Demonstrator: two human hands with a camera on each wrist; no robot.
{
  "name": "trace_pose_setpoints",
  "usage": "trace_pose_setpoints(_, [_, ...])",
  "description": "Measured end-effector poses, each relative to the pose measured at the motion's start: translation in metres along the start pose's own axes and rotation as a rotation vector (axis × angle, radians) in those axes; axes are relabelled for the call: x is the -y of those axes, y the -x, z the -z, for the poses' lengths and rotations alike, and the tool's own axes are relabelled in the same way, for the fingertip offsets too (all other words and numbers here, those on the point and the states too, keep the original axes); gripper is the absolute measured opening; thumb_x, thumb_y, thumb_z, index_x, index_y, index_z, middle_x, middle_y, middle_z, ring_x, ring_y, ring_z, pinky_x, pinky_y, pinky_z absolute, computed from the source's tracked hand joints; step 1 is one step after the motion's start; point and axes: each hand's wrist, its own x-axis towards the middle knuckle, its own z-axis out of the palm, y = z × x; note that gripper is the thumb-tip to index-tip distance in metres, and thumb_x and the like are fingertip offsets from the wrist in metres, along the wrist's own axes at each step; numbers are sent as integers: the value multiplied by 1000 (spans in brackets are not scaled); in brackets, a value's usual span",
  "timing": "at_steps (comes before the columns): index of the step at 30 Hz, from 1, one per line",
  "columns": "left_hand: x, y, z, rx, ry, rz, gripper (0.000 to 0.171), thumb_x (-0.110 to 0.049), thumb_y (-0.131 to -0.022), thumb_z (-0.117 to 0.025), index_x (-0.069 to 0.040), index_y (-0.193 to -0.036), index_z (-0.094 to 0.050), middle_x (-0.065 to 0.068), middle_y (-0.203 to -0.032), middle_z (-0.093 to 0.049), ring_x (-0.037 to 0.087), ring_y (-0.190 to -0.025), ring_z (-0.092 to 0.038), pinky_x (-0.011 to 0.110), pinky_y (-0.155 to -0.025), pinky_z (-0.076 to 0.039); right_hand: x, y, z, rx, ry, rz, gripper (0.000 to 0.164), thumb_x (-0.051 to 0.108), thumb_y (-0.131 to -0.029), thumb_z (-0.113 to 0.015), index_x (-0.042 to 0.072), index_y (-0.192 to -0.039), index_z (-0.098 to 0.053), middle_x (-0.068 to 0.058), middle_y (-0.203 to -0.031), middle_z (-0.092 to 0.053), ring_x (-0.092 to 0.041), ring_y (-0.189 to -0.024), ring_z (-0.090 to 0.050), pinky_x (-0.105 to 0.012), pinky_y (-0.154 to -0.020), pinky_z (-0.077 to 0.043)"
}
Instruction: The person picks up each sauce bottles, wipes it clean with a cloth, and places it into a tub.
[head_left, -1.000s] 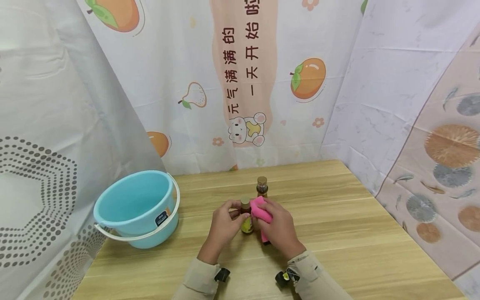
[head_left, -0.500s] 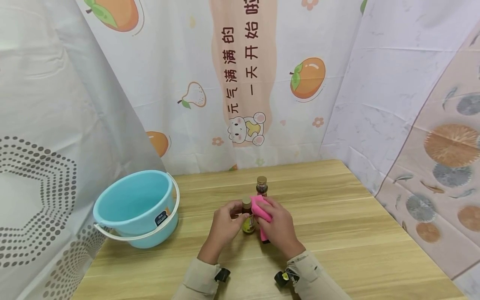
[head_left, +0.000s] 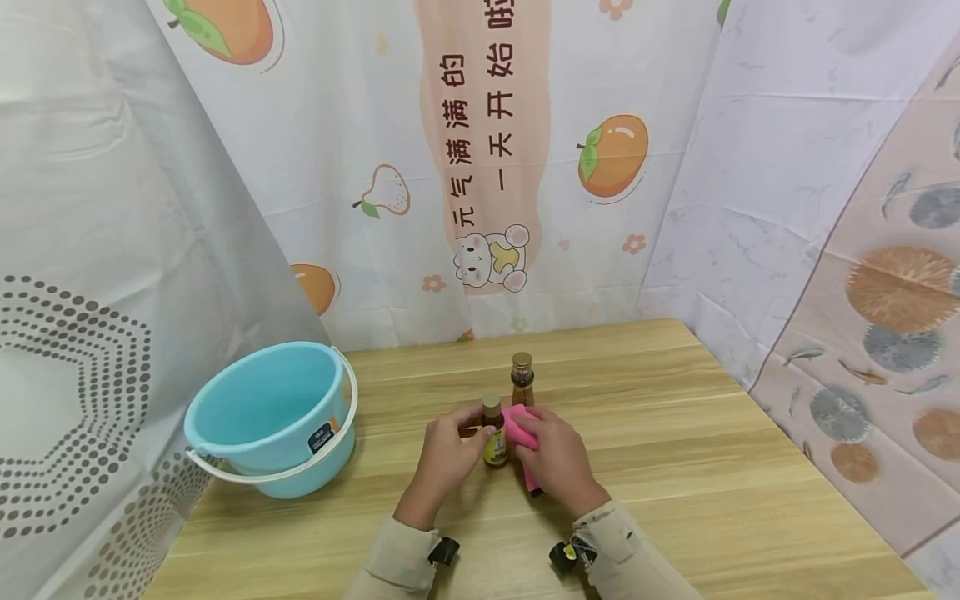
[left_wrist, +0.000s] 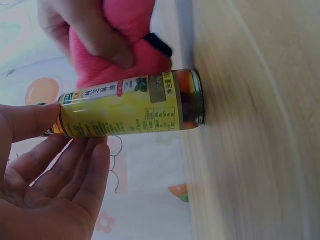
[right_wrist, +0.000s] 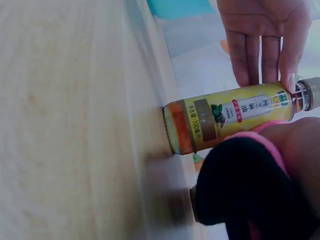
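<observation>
Slightly lower now, the cloth (head_left: pixel 517 431) gripped in the right hand (head_left: pixel 558 457) sits at the upright bottle's (head_left: pixel 496 451) three o'clock, seemingly mid-wipe, so the left hand (head_left: pixel 447 450), pinching its neck, should hold steady.

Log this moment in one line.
left grip: pinches near bottle, upright; right grip: holds pink cloth beside it; far bottle: upright behind; bucket: left side
</observation>
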Motion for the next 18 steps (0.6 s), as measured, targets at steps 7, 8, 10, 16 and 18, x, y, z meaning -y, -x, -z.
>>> trace_pose_setpoints(7, [0,1,0,14,45,23,35,-17,-100,-69,-6,-133,-69,8,-129,-72,26,-122,-67,31,-93,-60,-3,1,-5,112,104,-11,38,24,-84,-87,18,-120,-79,-15,-129,-70,-34,-106,-72,-49,-85,-61])
trace_pose_setpoints(8, [0,1,-1,15,50,23,34,-18,-100,-69,-7,-133,-69,8,-129,-71,26,-123,-67,30,-93,-60,-3,1,-5,119,114,-8,37,25,-84,-87,19,-120,-79,-15,-129,-70,-35,-107,-72,-50,-86,-61])
trace_pose_setpoints(10, [1,1,-1,16,59,19,34,-22,-100,-70,-10,-132,-71,6,-130,-71,25,-124,-67,29,-93,-60,-4,1,-5,131,136,-2,36,27,-84,-87,20,-118,-80,-15,-130,-69,-35,-107,-72,-50,-85,-61])
trace_pose_setpoints(16, [2,1,-3,-19,16,7,35,-32,-95,-77,-16,-126,-75,3,-127,-63,23,-116,-68,28,-91,-60,-4,2,-6,132,167,24,35,30,-83,-88,21,-117,-80,-14,-130,-69,-34,-107,-72,-50,-84,-61])
trace_pose_setpoints(18, [2,1,-3,-32,-2,13,36,-31,-94,-78,-14,-126,-74,3,-124,-61,22,-114,-68,28,-91,-60,-4,3,-6,125,162,27,37,29,-83,-88,21,-118,-80,-14,-130,-69,-33,-107,-72,-49,-85,-61])
